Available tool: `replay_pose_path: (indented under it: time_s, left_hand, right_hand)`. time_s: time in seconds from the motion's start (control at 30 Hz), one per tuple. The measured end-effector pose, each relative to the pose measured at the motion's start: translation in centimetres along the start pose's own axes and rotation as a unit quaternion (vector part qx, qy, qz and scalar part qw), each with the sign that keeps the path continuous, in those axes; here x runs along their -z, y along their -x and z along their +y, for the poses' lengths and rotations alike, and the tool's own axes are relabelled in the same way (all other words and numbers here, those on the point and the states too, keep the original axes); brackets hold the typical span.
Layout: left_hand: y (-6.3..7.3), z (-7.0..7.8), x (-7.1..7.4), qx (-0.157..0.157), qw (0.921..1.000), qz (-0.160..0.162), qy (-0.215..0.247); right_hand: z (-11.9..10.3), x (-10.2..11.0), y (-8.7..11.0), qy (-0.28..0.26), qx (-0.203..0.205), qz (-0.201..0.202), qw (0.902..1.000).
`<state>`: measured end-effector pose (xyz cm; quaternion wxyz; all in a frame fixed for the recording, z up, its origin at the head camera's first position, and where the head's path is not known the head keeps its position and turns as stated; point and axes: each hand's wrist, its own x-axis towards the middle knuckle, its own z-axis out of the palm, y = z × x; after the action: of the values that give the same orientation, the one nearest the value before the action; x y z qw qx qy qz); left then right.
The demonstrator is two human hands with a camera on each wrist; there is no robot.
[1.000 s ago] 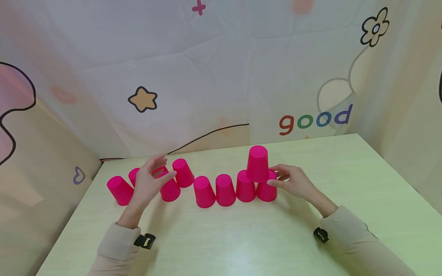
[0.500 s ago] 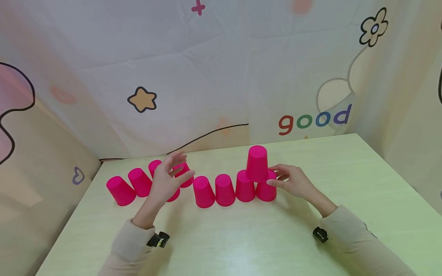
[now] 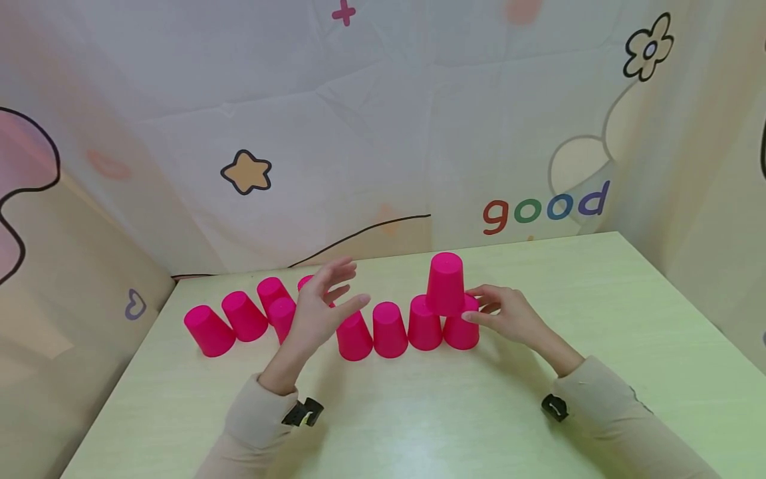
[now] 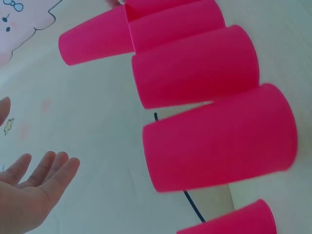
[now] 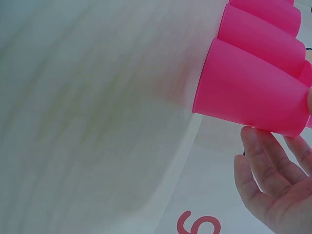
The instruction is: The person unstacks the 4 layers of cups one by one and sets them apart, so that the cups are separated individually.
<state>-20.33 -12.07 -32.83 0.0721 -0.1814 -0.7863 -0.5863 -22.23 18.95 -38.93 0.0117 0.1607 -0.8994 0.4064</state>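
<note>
Bright pink cups stand upside down on the table. Toward the right, one cup [image 3: 445,283] is perched across the tops of two others in a short row. My right hand [image 3: 509,316] holds the row's rightmost cup [image 3: 462,334], thumb on its near side and fingertips at its far side, as the right wrist view also shows. My left hand [image 3: 326,306] is raised with fingers spread and nothing in them. It overlaps the row's leftmost cup [image 3: 355,338] and part of the cups behind in the head view. Beside it in the left wrist view is a large cup [image 4: 219,141].
Left of the row stands a looser cluster of several cups, among them an outermost cup [image 3: 209,331] and a neighbouring cup [image 3: 244,317]. The pale table [image 3: 407,412] ends against a printed cloth backdrop [image 3: 359,133]. Each wrist wears a black strap [image 3: 555,407].
My left hand has moved right across the left cluster to the row's left end, uncovering cups behind it. The right hand and the stacked cups have stayed in place.
</note>
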Motion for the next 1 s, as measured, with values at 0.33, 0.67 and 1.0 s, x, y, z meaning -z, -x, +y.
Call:
replay_pose_path:
  time_s: [0.33, 0.67, 1.0]
  left_hand:
    - [-1.5, 0.2, -3.4, -0.021, 0.9992, -0.008, 0.032]
    - [-3.0, 0.6, -6.8, 0.002, 0.9995, -0.022, 0.021]
    - [-4.0, 0.7, -8.9, 0.036, 0.9982, -0.042, 0.025]
  right_hand:
    - [0.0, 0.1, 0.1, 0.001, 0.0, 0.003, 1.0]
    - [-0.1, 0.1, 0.1, 0.005, 0.003, 0.0, 1.0]
    - [-0.1, 0.1, 0.0, 0.005, 0.009, -0.002, 0.9999]
